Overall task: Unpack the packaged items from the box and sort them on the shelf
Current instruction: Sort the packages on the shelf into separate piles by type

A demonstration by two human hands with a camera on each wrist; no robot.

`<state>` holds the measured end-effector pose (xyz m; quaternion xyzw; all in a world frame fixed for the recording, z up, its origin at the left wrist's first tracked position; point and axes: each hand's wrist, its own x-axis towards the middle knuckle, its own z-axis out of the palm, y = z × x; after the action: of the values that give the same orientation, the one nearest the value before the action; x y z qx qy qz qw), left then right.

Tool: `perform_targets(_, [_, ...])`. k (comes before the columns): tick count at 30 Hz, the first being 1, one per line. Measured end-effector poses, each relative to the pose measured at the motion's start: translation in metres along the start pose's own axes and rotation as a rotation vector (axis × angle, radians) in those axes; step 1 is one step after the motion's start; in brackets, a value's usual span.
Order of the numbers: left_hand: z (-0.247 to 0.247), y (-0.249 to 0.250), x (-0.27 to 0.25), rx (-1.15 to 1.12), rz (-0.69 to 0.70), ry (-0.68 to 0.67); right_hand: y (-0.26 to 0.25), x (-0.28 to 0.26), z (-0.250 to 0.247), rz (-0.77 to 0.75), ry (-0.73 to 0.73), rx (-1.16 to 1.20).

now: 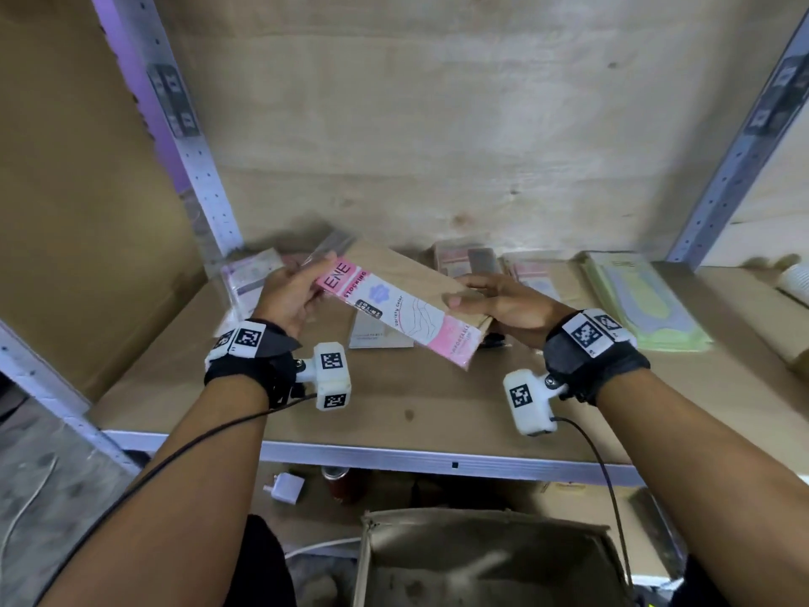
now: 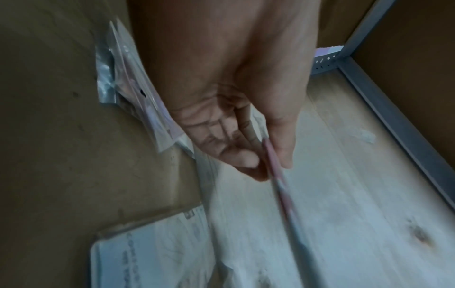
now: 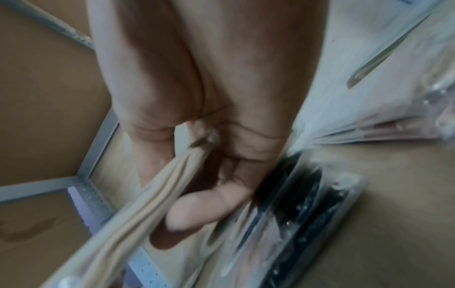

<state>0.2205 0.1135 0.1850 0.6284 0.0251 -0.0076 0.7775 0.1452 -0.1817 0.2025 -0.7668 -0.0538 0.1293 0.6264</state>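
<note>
Both hands hold a flat stack of stocking packs above the shelf (image 1: 411, 409), a brown cardboard-lined board with a pale metal front rail. The left hand (image 1: 291, 295) pinches the top end of the pink pack (image 1: 394, 311), a long, glossy rectangle printed pink and white with dark lettering; in the left wrist view the thumb and fingers (image 2: 246, 157) close on its thin edge (image 2: 283, 187). The right hand (image 1: 503, 306) grips the far side, thumb on top, fingers curled beneath a tan pack (image 1: 420, 269) lying behind the pink one. In the right wrist view, folded beige fabric (image 3: 157, 194) in clear film runs across the palm (image 3: 236, 136).

On the shelf further back lie more clear-wrapped packs: a pale pile (image 1: 251, 278) by the left upright, a brownish pile (image 1: 468, 258) in the middle, a light green stack (image 1: 643, 300) to the right, well apart from the hands. A small white pack (image 1: 376, 335) lies flat beneath the held stack.

The box (image 1: 486, 558), soft brown cardboard with flaps open, stands below the shelf's front edge
</note>
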Motion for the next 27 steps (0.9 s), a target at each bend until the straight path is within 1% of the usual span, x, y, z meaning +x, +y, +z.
perform_targets(4, [-0.006,-0.002,0.009,0.144,0.021,0.027,-0.009,-0.005,-0.014,0.002,-0.029,-0.048])
perform_targets(8, [-0.008,-0.001,0.009,0.230,0.161,-0.006,-0.014,-0.011,-0.015,0.005,-0.050,-0.053])
perform_targets(10, [-0.005,-0.001,0.006,0.281,0.203,0.001,-0.012,-0.012,-0.014,0.009,-0.055,-0.068])
perform_targets(14, [-0.003,0.001,0.004,0.433,0.203,0.102,-0.006,-0.010,-0.015,0.040,-0.051,-0.075])
perform_targets(16, [-0.005,0.001,0.003,0.481,0.201,0.115,-0.007,-0.013,-0.013,0.030,-0.081,-0.076])
perform_targets(19, [-0.009,-0.002,0.003,0.495,0.201,0.091,-0.007,-0.017,-0.014,0.033,-0.115,-0.077])
perform_targets(23, [-0.011,-0.002,0.001,0.548,0.189,-0.035,-0.004,-0.018,-0.018,0.052,-0.141,-0.085])
perform_targets(27, [-0.010,0.001,-0.004,0.601,0.178,-0.048,-0.005,-0.021,-0.026,0.049,-0.139,-0.081])
